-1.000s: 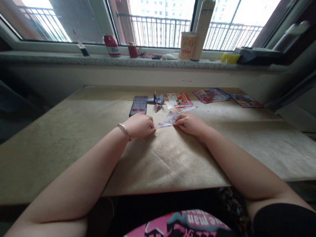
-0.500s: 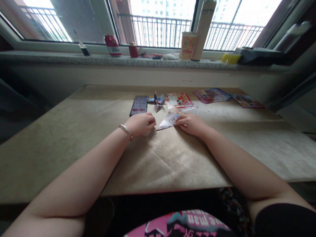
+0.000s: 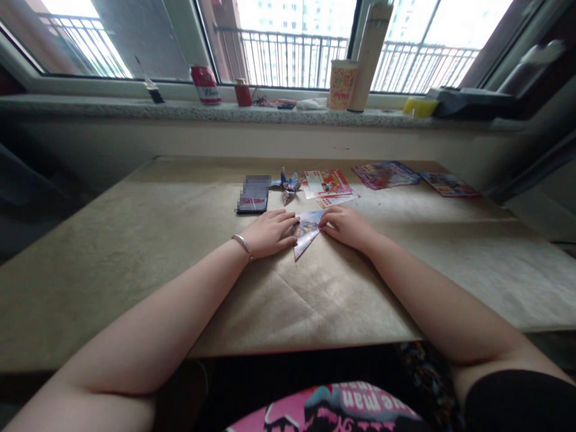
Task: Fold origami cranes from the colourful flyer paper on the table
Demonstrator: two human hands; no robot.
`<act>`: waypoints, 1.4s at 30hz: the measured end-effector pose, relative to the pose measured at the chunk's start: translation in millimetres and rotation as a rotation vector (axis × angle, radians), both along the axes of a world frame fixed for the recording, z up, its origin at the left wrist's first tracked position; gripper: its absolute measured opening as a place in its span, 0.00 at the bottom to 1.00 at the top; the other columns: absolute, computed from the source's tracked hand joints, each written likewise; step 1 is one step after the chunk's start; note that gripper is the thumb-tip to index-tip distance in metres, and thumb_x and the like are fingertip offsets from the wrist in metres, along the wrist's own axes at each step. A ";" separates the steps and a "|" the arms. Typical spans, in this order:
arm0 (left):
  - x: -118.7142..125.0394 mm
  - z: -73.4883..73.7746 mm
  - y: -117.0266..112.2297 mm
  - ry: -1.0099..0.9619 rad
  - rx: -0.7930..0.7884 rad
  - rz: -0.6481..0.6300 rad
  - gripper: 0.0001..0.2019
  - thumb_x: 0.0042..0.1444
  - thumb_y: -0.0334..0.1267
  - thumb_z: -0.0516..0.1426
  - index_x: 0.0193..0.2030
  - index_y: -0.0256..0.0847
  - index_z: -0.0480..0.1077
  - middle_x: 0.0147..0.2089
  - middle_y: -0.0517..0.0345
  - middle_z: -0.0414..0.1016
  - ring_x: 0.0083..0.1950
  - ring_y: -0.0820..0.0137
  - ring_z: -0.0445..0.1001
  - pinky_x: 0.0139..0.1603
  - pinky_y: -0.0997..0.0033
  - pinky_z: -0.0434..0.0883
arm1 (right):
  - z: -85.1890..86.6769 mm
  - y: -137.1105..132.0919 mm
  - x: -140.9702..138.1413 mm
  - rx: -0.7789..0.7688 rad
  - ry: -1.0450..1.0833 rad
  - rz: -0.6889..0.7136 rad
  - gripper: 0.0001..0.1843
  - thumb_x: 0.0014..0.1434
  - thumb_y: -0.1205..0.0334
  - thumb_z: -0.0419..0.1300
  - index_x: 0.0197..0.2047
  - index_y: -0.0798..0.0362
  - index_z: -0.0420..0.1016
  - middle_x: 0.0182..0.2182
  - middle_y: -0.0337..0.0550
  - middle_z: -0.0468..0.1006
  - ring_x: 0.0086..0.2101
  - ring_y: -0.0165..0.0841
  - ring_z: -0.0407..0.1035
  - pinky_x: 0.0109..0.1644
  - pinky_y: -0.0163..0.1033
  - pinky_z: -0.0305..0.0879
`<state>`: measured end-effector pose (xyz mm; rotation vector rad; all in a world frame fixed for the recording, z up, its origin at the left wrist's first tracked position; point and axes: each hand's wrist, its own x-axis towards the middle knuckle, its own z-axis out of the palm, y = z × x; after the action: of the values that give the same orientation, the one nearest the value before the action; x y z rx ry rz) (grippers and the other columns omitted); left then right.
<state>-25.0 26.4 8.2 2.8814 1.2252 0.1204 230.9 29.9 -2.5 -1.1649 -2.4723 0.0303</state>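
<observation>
A folded triangle of printed paper (image 3: pixel 306 229) lies on the table, one point toward me. My left hand (image 3: pixel 272 232), with a silver bracelet at the wrist, rests its outstretched, spread fingers on the paper's left edge. At the right edge, the fingers of my right hand (image 3: pixel 345 225) are closed in a pinch on the paper. Just beyond is a folded paper crane (image 3: pixel 290 185) in blue and red. Left of the crane lies a phone (image 3: pixel 254 195), its screen partly blurred out.
Printed red and white sheets (image 3: pixel 328 183) lie behind the paper. Farther right are a stack of colourful cards (image 3: pixel 384 174) and another printed sheet (image 3: pixel 450 184). On the windowsill (image 3: pixel 171 110) stand a red can (image 3: pixel 205 85), a patterned paper cup (image 3: pixel 343 85) and a tall tube (image 3: pixel 369 57).
The paper has turned, so one point now faces me. My left hand has moved right and its curled fingers have spread onto the paper. My right hand has barely moved.
</observation>
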 end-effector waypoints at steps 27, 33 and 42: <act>-2.9 2.8 1.5 -0.062 0.024 -0.083 0.23 0.62 0.49 0.52 0.61 0.42 0.67 0.63 0.51 0.68 0.64 0.58 0.64 0.66 0.57 0.59 | 6.4 -24.5 -16.7 -0.257 0.029 0.096 0.37 0.44 0.47 0.69 0.54 0.53 0.65 0.64 0.56 0.62 0.63 0.48 0.56 0.66 0.52 0.55; -3.2 4.9 -0.7 -0.071 0.045 -0.077 0.24 0.61 0.52 0.53 0.59 0.43 0.69 0.59 0.49 0.70 0.59 0.58 0.68 0.61 0.58 0.64 | 5.6 -16.5 -8.9 -0.107 0.018 0.105 0.24 0.50 0.58 0.64 0.51 0.52 0.67 0.64 0.55 0.62 0.63 0.44 0.57 0.66 0.51 0.55; -4.6 4.7 -1.3 -0.076 0.013 -0.110 0.23 0.60 0.51 0.54 0.58 0.42 0.68 0.67 0.50 0.62 0.67 0.58 0.61 0.67 0.58 0.59 | 10.6 -12.7 -5.5 -0.121 -0.073 0.064 0.32 0.53 0.47 0.64 0.57 0.54 0.69 0.53 0.53 0.74 0.54 0.46 0.66 0.59 0.51 0.62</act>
<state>-29.6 25.1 12.9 2.9180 1.0551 0.2345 225.4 17.2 8.0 -1.1539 -2.6032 0.1596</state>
